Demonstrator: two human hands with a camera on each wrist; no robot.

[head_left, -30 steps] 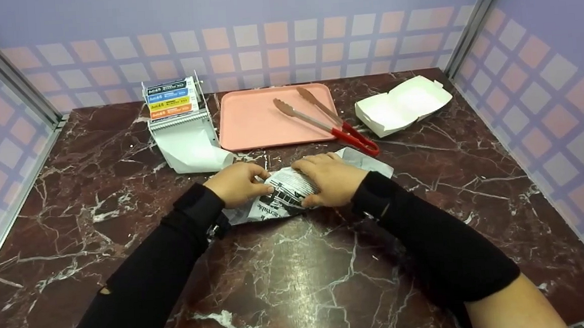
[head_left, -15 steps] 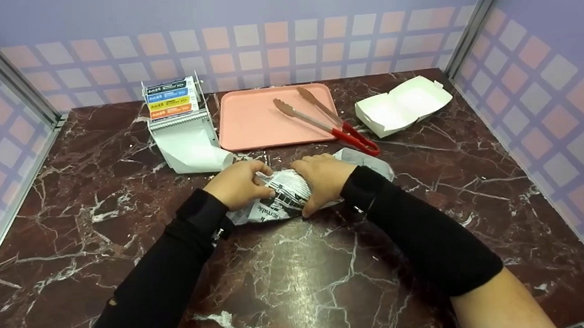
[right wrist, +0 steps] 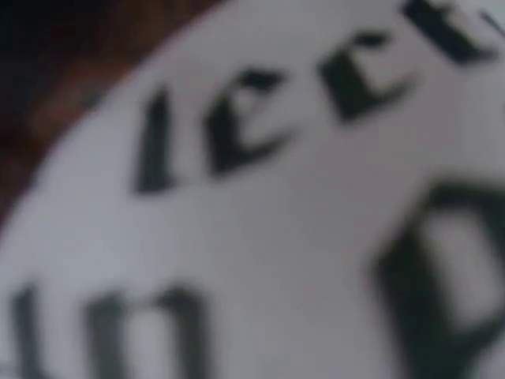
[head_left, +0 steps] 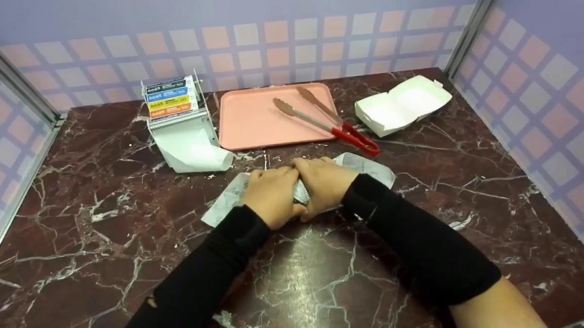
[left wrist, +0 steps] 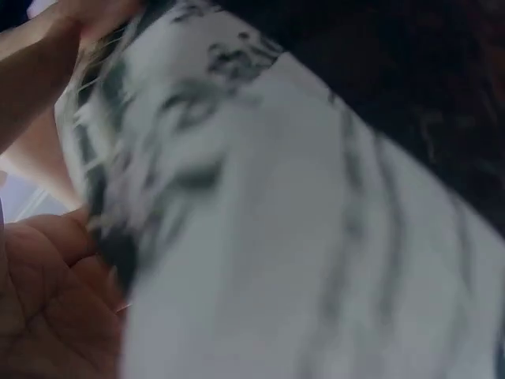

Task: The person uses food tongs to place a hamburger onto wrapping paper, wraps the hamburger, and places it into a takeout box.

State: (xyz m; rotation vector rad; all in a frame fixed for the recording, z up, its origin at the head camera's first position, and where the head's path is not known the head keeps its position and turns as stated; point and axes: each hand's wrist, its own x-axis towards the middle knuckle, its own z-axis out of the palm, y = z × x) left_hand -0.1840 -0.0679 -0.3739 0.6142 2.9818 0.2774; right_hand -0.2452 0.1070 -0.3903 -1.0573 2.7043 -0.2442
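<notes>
A bundle wrapped in newspaper-print paper (head_left: 301, 192) lies on the table between my hands, mostly covered by them. What is inside the wrap is hidden. My left hand (head_left: 272, 194) grips its left side and my right hand (head_left: 326, 183) grips the right, fingertips meeting over the top. One loose end of the paper spreads out left of the left hand, another past the right hand. Blurred printed paper (left wrist: 260, 213) fills most of the left wrist view, with fingers along its left edge. Large black letters on the paper (right wrist: 260, 237) fill the right wrist view.
Behind the hands lies a pink tray (head_left: 249, 121), with red-handled tongs (head_left: 320, 121) resting across its right edge. A label dispenser (head_left: 171, 103) trailing white backing paper (head_left: 195, 152) stands to the left. An opened white carton (head_left: 405, 104) sits at the back right.
My left hand has moved right and over the bundle, up against the right hand, uncovering the paper's left end. The right hand has shifted slightly and stays on the bundle.
</notes>
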